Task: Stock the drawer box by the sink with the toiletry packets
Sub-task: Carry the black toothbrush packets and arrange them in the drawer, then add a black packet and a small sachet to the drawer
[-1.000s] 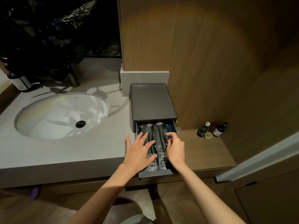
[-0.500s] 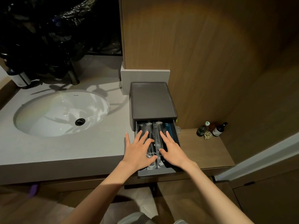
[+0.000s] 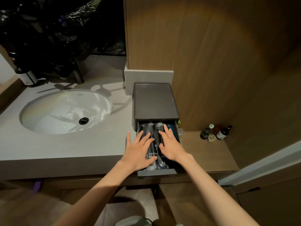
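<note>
A dark grey drawer box (image 3: 155,101) stands on the counter right of the sink, its drawer (image 3: 157,173) pulled out toward me. Black toothbrush packets (image 3: 154,134) lie lengthwise in the drawer, with a blue packet (image 3: 171,127) at the right side. My left hand (image 3: 140,152) lies flat with spread fingers on the left packet. My right hand (image 3: 170,144) lies flat on the right packet, fingers straight and pointing to the drawer's back. Both hands cover much of the packets.
A white oval sink (image 3: 65,111) is set in the grey counter (image 3: 65,147) to the left. Small bottles (image 3: 215,132) stand on the lower wooden shelf at the right, against a wooden wall. A dark tap (image 3: 78,74) and black plastic lie behind the sink.
My right hand went from curled fingertips on the right packet to lying flat on it, and slid slightly toward the drawer's back. My left hand stayed flat on the left packet.
</note>
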The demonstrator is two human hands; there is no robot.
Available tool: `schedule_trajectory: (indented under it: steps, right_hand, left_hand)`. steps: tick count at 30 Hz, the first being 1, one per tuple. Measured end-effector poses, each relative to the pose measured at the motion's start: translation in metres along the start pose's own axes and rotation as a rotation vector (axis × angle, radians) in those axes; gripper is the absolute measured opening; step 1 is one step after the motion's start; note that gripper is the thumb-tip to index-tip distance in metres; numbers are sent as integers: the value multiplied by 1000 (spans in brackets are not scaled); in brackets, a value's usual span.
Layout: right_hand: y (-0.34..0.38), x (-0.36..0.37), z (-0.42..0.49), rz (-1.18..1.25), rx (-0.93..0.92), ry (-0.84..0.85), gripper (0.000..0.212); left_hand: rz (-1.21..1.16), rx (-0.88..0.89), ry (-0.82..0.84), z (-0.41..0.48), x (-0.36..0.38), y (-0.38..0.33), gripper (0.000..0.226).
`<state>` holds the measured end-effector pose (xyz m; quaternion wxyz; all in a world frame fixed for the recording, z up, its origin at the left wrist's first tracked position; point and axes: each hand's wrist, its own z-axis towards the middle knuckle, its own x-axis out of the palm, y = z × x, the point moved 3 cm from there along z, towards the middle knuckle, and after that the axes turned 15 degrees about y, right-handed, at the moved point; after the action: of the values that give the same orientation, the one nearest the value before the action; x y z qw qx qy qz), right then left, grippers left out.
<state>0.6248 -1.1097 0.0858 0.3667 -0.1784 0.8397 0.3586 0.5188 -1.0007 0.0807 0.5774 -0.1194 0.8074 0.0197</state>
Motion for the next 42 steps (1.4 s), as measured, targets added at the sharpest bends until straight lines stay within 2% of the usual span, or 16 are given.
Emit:
schedule_trajectory:
  steps: [5, 8, 19, 24, 28, 36, 42]
  right_hand:
    - [0, -7, 14, -37, -43, 8, 61]
    - [0, -8, 19, -67, -43, 18, 60]
    - [-3, -13, 16, -54, -79, 49, 60]
    - [0, -14, -9, -46, -176, 34, 53]
    - [12, -21, -31, -36, -287, -79, 46]
    - [86, -9, -61, 451, -513, -98, 40]
    - [144, 51, -54, 600, -513, 43, 38]
  left_hand:
    - [18, -17, -31, -7, 7, 1, 85]
    - [6, -6, -66, -9, 8, 2, 84]
    - [-79, -11, -13, -14, 0, -1, 72]
    - [-354, -61, -101, -30, -15, -6, 55]
    - [-617, -108, -237, -56, -24, 0, 49]
    - [-1332, -259, -595, -145, -11, 36, 28]
    - [-1491, -430, -660, -219, 31, 74, 18]
